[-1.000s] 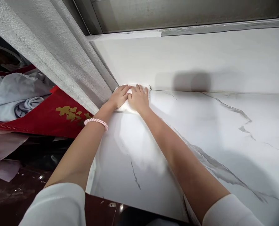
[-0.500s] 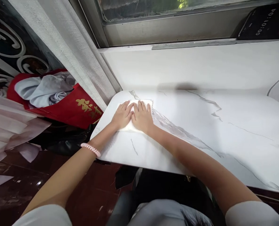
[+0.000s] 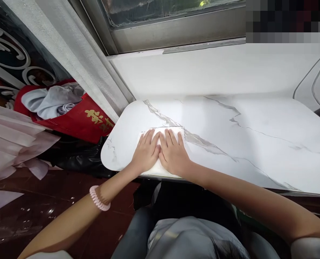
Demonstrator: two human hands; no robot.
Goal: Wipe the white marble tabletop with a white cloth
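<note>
Both my hands lie flat, side by side, on a folded white cloth (image 3: 160,133) near the front edge of a white marble-patterned table (image 3: 230,136). My left hand (image 3: 146,153) covers the cloth's left half, fingers stretched out and together. My right hand (image 3: 173,153) presses the right half the same way. Only the cloth's far edge and a strip at the near edge show around the hands. A pink coiled band (image 3: 98,199) circles my left wrist.
A grey curtain (image 3: 76,61) hangs at the table's left corner below a window frame (image 3: 176,30). A red bag with gold characters (image 3: 81,118) holding grey fabric sits on the floor at left, beside pale pink sheets (image 3: 17,140). A dark chair and my lap are below.
Both hands have slid the cloth from the table's far left corner toward me, down to the front edge. The view has pulled back and tilted up to show the window.
</note>
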